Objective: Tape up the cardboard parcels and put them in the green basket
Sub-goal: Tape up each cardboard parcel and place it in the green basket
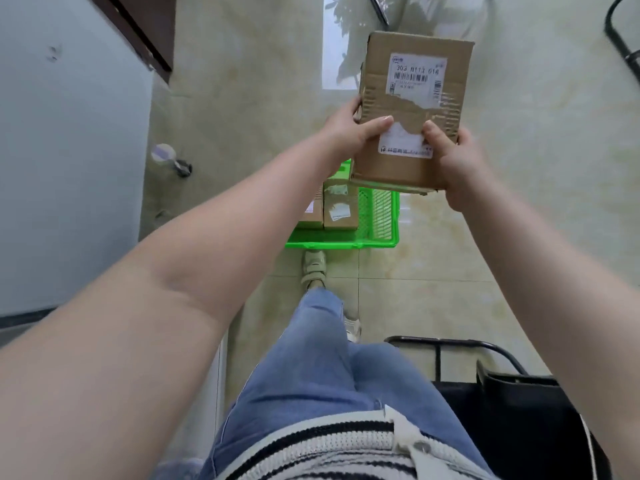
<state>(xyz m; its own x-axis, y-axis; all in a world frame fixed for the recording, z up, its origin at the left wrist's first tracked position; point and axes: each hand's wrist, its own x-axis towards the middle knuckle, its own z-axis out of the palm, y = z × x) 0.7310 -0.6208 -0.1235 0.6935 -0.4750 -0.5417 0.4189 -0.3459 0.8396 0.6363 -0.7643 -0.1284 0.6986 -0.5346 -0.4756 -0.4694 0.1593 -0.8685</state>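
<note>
Likely an office — glossy floor tiles [433, 271], grey desk [69, 150], black metal-framed chair [485, 368].

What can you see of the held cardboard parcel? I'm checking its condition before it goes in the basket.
The cardboard parcel is a brown, oblong box with worn, creased edges. Its top face bears a white barcode label torn across the middle, with clear tape over it. The left hand and right hand grip its near end, holding it in the air above the green basket.
</note>
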